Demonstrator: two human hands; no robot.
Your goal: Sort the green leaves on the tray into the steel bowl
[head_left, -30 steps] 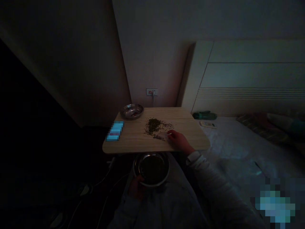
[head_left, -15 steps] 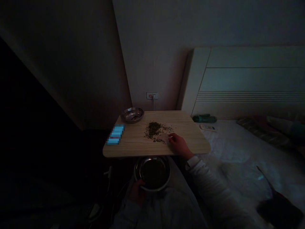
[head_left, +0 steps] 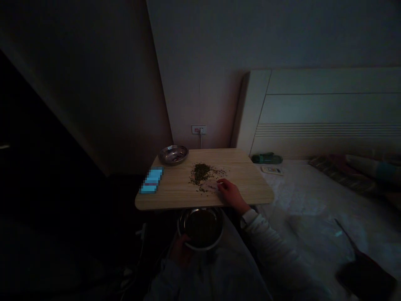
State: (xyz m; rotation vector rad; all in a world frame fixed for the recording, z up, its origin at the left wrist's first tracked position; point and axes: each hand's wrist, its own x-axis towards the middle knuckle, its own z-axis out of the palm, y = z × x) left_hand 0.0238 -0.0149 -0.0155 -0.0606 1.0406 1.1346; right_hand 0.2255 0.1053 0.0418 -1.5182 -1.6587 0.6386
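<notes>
Right hand (head_left: 232, 196) slid slightly left; its grip pinches a thin translucent sheet (head_left: 209, 184), so the sheet now sits among loose grains (head_left: 203, 190) beside the dark-green grain pile (head_left: 201, 170), pale wooden tabletop (head_left: 247, 179). Left hand (head_left: 181, 251) holds round silver metal bowl (head_left: 206, 248).

Your pale desk (head_left: 177, 195) carries a metal bowl (head_left: 173, 161) at its far left corner, a lit phone (head_left: 152, 180) along the left edge, and small dark grains (head_left: 201, 172) strewn about the middle.
</notes>
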